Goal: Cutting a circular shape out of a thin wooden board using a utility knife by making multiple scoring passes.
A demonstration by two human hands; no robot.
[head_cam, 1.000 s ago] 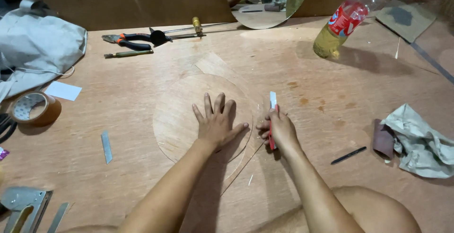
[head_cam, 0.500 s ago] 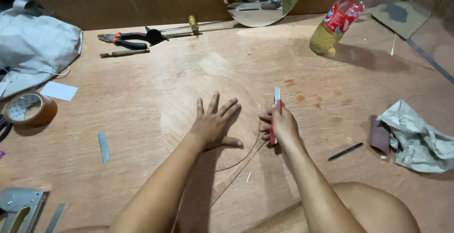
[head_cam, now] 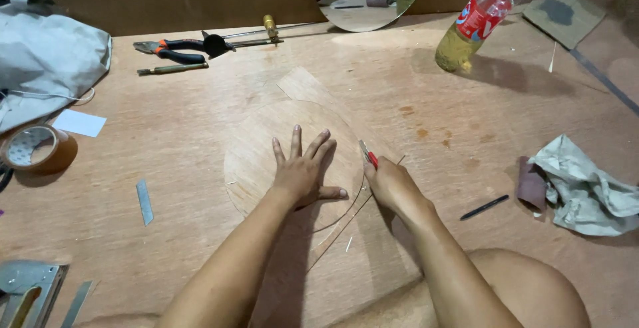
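Head view: left hand [head_cam: 303, 171] spread on one wooden disc [head_cam: 266, 148], right hand [head_cam: 389, 185] gripping one cutter [head_cam: 368, 156].

A clear plastic bottle [head_cam: 480, 25] lies tilted at the far right of the wooden floor. It has yellow liquid at its low end. A red label [head_cam: 480, 16] with bits of white and blue wraps around its middle. A second bottle with a red label shows only as a reflection in the round mirror [head_cam: 373, 2] at the top edge, and it is too small to see well. A small white card [head_cam: 79, 123] lies flat on the left, just beside a roll of brown tape [head_cam: 34, 150]. The card looks blank.
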